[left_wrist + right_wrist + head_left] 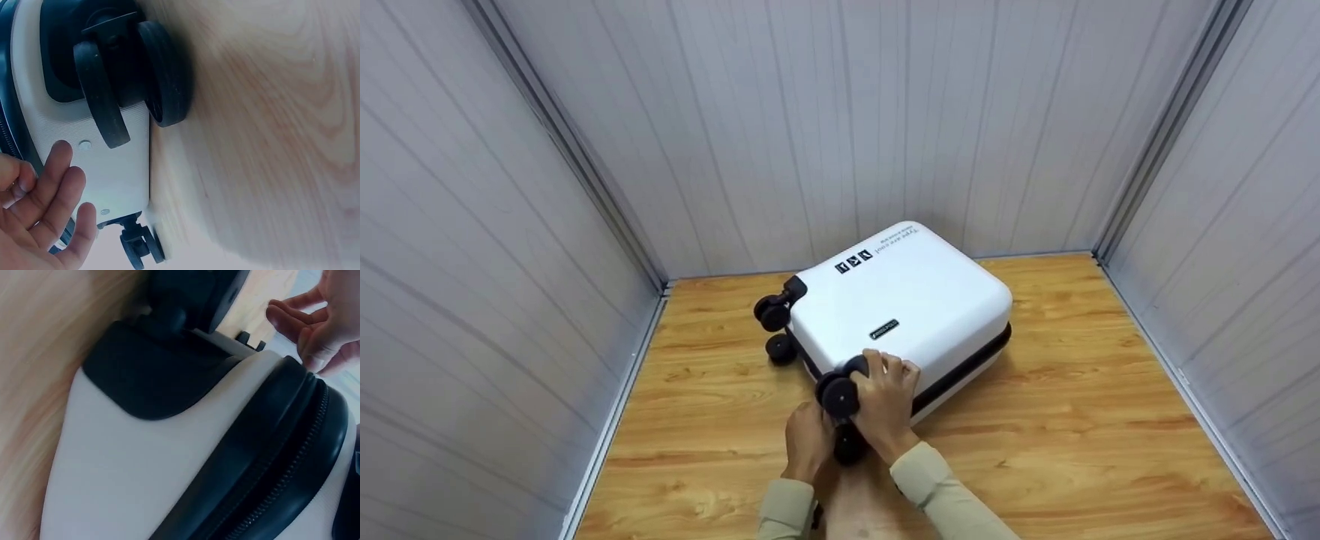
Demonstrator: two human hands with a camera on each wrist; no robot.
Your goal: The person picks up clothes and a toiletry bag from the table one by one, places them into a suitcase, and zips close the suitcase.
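A white hard-shell suitcase (pixel 930 292) with a black zipper band lies flat on the floor, one corner towards me. My right hand (pixel 887 394) grips its near corner, fingers curled over the top edge beside a black double wheel (pixel 840 397). Lower down, my left hand (pixel 808 439) is at the wheel end, next to the bottom wheel (pixel 850 444). In the left wrist view, its thumb and index finger meet by the zipper (pixel 5 138), while the other fingers (pixel 56 185) extend loosely. The right wrist view shows the left thumb at the zipper band (pixel 281 461); the pull itself is hidden.
Two more black wheels (pixel 772 313) stick out at the suitcase's left corner. Wood-grain floor (pixel 1080 420) surrounds it, bounded by pale panel walls (pixel 810 135) behind and on both sides. Part of the person's bare leg (pixel 855 504) shows between the forearms.
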